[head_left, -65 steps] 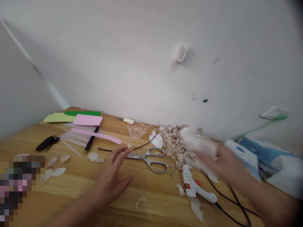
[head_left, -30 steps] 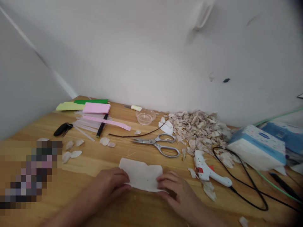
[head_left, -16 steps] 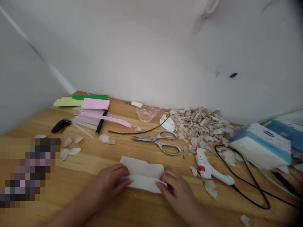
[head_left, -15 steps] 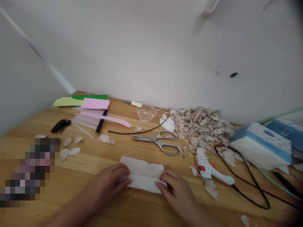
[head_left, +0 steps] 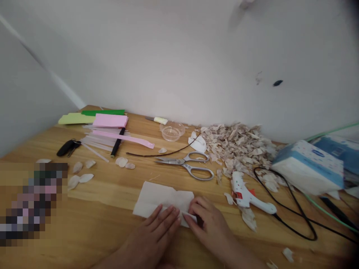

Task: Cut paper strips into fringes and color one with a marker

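A white paper sheet (head_left: pixel 159 198) lies flat on the wooden table near its front edge, partly folded along its lower side. My left hand (head_left: pixel 154 233) rests on the sheet's lower edge with its fingers spread apart. My right hand (head_left: pixel 207 228) pinches the sheet's right end between thumb and fingers, hiding that corner. Steel scissors (head_left: pixel 186 166) lie just beyond the sheet, and a white hot glue gun (head_left: pixel 246 198) lies to the right of my right hand.
A heap of pale shell flakes (head_left: pixel 238 147) and a tissue pack (head_left: pixel 308 168) stand at the right, with a black cord (head_left: pixel 291 211) looped beside them. Further back are a glass bowl (head_left: pixel 172 131), pink paper (head_left: pixel 110 120), glue sticks (head_left: pixel 98 142), and loose shells (head_left: pixel 81 173).
My left hand has moved from the sheet's left end to its lower middle, with its fingers now spread. The sheet's left part lies flatter and wider. The view has shifted slightly.
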The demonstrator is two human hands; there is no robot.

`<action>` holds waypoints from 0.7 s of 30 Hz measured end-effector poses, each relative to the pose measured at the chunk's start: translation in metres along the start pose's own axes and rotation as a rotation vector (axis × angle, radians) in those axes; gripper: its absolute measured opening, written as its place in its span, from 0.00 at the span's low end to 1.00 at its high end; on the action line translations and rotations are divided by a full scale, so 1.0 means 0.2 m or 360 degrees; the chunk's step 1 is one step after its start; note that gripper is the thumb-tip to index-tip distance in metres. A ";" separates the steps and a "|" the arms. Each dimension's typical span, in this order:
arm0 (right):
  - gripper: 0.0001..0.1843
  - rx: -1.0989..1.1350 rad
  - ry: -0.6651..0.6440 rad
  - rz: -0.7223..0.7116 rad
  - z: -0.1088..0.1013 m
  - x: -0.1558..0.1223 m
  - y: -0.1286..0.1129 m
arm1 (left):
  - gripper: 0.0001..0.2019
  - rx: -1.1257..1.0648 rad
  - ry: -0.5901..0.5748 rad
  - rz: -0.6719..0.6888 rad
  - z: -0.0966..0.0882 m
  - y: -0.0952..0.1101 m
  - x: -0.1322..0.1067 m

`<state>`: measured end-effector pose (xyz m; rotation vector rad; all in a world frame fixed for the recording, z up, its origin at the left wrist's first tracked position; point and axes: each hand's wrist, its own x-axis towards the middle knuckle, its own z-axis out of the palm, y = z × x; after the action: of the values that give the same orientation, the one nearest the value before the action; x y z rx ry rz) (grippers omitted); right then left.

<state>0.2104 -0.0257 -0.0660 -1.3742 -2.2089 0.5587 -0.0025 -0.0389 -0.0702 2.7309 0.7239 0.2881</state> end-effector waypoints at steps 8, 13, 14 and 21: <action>0.06 -0.0124 -0.0022 -0.0028 -0.01 -0.01 -0.01 | 0.46 -0.0076 -0.0181 -0.0150 0.01 -0.01 -0.02; 0.04 -0.0193 -0.0007 -0.0054 0.00 -0.02 0.00 | 0.41 -0.0026 -0.0159 -0.0150 0.03 -0.02 -0.03; 0.04 -0.0211 0.0000 -0.0059 0.00 -0.02 0.00 | 0.41 -0.0008 -0.0139 -0.0143 0.04 -0.02 -0.03; 0.03 -0.0314 -0.0021 -0.0102 0.01 -0.04 0.00 | 0.41 0.0083 -0.0037 -0.0208 0.08 -0.01 -0.04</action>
<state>0.2129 -0.0327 -0.0685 -1.3924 -2.3615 0.3352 -0.0063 -0.0451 -0.0866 2.7150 0.9110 0.2101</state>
